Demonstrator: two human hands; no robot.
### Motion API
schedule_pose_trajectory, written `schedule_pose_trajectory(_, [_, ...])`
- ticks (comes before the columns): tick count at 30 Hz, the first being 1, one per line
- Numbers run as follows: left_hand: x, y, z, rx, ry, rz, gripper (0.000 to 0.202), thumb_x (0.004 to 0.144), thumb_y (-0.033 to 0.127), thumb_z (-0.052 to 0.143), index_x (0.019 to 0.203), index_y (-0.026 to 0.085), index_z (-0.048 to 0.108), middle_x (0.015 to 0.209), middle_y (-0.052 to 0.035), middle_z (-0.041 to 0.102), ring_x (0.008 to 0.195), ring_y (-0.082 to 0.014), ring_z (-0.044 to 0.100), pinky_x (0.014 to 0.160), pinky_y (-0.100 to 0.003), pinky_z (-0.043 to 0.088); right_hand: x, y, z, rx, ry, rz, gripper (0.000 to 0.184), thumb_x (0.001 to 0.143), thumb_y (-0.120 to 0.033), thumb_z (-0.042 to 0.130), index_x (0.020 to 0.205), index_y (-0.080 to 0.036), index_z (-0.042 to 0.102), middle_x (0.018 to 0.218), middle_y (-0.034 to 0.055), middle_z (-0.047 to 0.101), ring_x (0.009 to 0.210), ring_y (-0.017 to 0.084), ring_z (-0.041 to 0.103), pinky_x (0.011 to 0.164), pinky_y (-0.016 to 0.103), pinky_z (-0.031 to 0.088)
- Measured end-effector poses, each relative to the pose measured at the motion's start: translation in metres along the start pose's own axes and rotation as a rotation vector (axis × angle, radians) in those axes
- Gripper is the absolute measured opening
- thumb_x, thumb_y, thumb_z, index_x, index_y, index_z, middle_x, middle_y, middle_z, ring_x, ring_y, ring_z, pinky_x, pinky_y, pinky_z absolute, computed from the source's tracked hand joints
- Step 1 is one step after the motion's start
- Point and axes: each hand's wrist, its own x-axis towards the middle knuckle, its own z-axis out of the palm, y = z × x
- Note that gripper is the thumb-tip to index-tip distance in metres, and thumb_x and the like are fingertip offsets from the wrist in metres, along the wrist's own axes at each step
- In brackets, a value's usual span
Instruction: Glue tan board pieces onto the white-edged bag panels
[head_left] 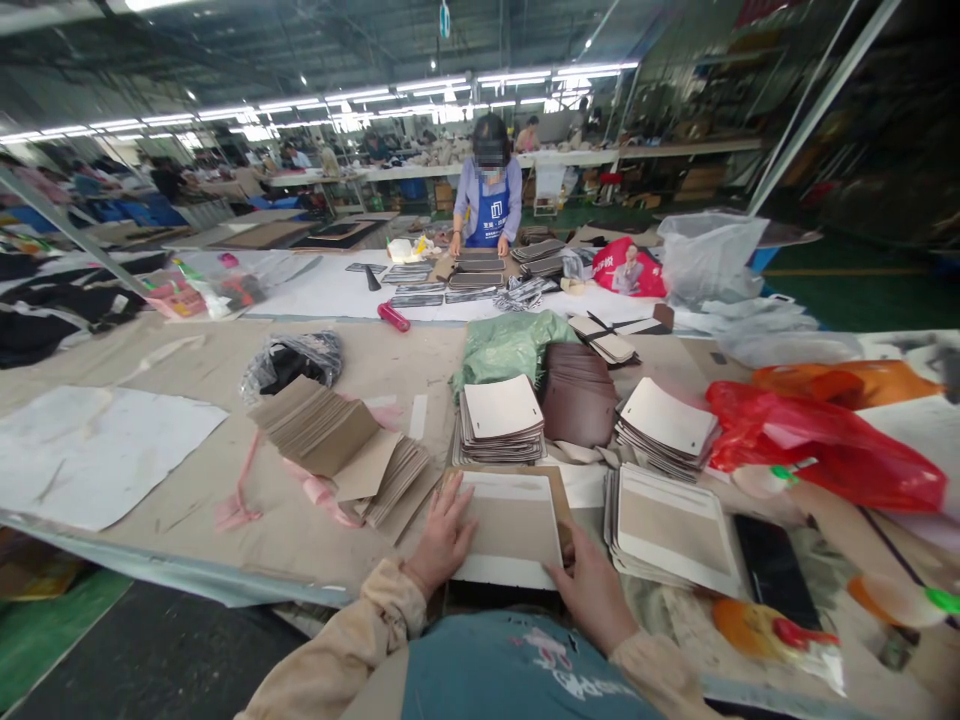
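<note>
Single head view, worn by the person at the table's near edge, facing forward and down across the table [262, 540]. Wearer's shirt front [517, 670] is very near, bottom centre; left hand [444, 535] and right hand [598, 592] close, by the near edge. Wide coverage: runs past the far edge to a co-worker [491, 205] opposite, mid-distance, then up to ceiling lights [517, 77] far back.

Between the fingers [454, 497], a panel [516, 522] was banded white and beige; beyond them, green (rather pale) was shown by a bag [504, 345].
</note>
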Motion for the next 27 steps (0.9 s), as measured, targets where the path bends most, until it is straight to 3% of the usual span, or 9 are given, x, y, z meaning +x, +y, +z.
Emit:
schedule_pose_trajectory(3, [-0.001, -0.002, -0.002, -0.245, 0.137, -0.186, 0.045, 0.091, 0.032, 0.044, 0.133, 0.015, 0.043, 0.145, -0.0172, 0.037, 0.135, -0.0244, 0.035, 0.107, -0.045, 0.036, -0.002, -0.003, -0.001, 0.33, -0.104, 0.123, 0.056, 0.067, -0.039, 0.06, 0.117, -0.014, 0.055, 0.089, 0.0087, 0.067, 0.06, 0.021, 0.061, 0.065, 0.039, 0.052])
schedule_pose_trajectory(7, [0.0, 0.007, -0.013, -0.752, 0.183, -0.632, 0.058, 0.081, 0.048, 0.059, 0.126, 0.014, 0.048, 0.125, -0.0172, 0.057, 0.111, -0.0267, 0.058, 0.088, -0.04, 0.051, -0.007, -0.011, -0.009, 0.831, -0.366, 0.195, 0.046, 0.067, -0.047, 0.068, 0.1, -0.015, 0.064, 0.09, 0.0092, 0.071, 0.081, 0.025, 0.066, 0.078, 0.04, 0.052])
schedule_pose_trajectory(9, [0.004, 0.019, -0.023, -1.015, 0.174, -0.832, 0.062, 0.077, 0.05, 0.065, 0.125, 0.015, 0.048, 0.121, -0.0147, 0.059, 0.103, -0.0236, 0.062, 0.08, -0.033, 0.053, -0.009, -0.013, -0.014, 0.965, -0.393, 0.221, 0.044, 0.067, -0.046, 0.072, 0.1, -0.017, 0.066, 0.093, 0.0081, 0.071, 0.084, 0.025, 0.066, 0.079, 0.038, 0.051])
schedule_pose_trajectory(11, [0.01, 0.032, -0.035, -1.236, 0.14, -0.949, 0.061, 0.074, 0.048, 0.07, 0.123, 0.018, 0.05, 0.124, -0.0126, 0.058, 0.1, -0.021, 0.062, 0.077, -0.029, 0.053, -0.012, -0.01, -0.018, 1.051, -0.365, 0.237, 0.043, 0.068, -0.044, 0.075, 0.101, -0.019, 0.066, 0.095, 0.0063, 0.071, 0.084, 0.024, 0.065, 0.078, 0.036, 0.05])
schedule_pose_trajectory(14, [0.02, 0.048, -0.047, -1.399, 0.09, -1.007, 0.062, 0.068, 0.047, 0.075, 0.119, 0.019, 0.052, 0.119, -0.01, 0.06, 0.088, -0.0165, 0.064, 0.072, -0.027, 0.053, -0.015, 0.0, -0.027, 1.138, -0.28, 0.249, 0.041, 0.066, -0.041, 0.077, 0.099, -0.02, 0.067, 0.094, 0.0041, 0.072, 0.082, 0.022, 0.065, 0.077, 0.034, 0.049])
schedule_pose_trajectory(18, [0.025, 0.051, -0.046, -1.359, 0.083, -0.972, 0.063, 0.064, 0.046, 0.079, 0.115, 0.018, 0.055, 0.107, -0.0056, 0.064, 0.076, -0.0104, 0.062, 0.067, -0.02, 0.05, -0.016, 0.025, -0.047, 1.207, -0.062, 0.289, 0.041, 0.066, -0.042, 0.077, 0.098, -0.019, 0.067, 0.091, 0.0044, 0.071, 0.08, 0.021, 0.064, 0.074, 0.033, 0.05])
schedule_pose_trajectory(22, [0.017, 0.045, -0.033, -1.272, -0.135, -0.966, 0.06, 0.067, 0.048, 0.076, 0.113, 0.015, 0.059, 0.101, -0.0071, 0.067, 0.08, -0.0123, 0.063, 0.073, -0.021, 0.05, -0.009, 0.067, -0.072, 1.151, 0.247, 0.385, 0.048, 0.062, -0.048, 0.076, 0.099, -0.021, 0.064, 0.088, 0.004, 0.07, 0.08, 0.023, 0.065, 0.072, 0.035, 0.052])
schedule_pose_trajectory(25, [0.009, 0.045, -0.024, -1.184, -0.221, -0.921, 0.06, 0.067, 0.051, 0.074, 0.111, 0.012, 0.061, 0.098, -0.0089, 0.068, 0.084, -0.0156, 0.063, 0.075, -0.024, 0.05, 0.004, 0.104, -0.086, 1.07, 0.411, 0.442, 0.049, 0.06, -0.053, 0.072, 0.096, -0.023, 0.061, 0.085, 0.0025, 0.069, 0.08, 0.023, 0.065, 0.07, 0.036, 0.054])
schedule_pose_trajectory(27, [0.005, 0.047, -0.02, -1.134, -0.259, -0.877, 0.061, 0.066, 0.053, 0.074, 0.11, 0.012, 0.062, 0.098, -0.0099, 0.069, 0.086, -0.0178, 0.063, 0.078, -0.026, 0.05, 0.015, 0.124, -0.091, 0.983, 0.486, 0.476, 0.044, 0.067, -0.054, 0.067, 0.097, -0.022, 0.059, 0.088, 0.0035, 0.068, 0.081, 0.022, 0.065, 0.07, 0.036, 0.054])
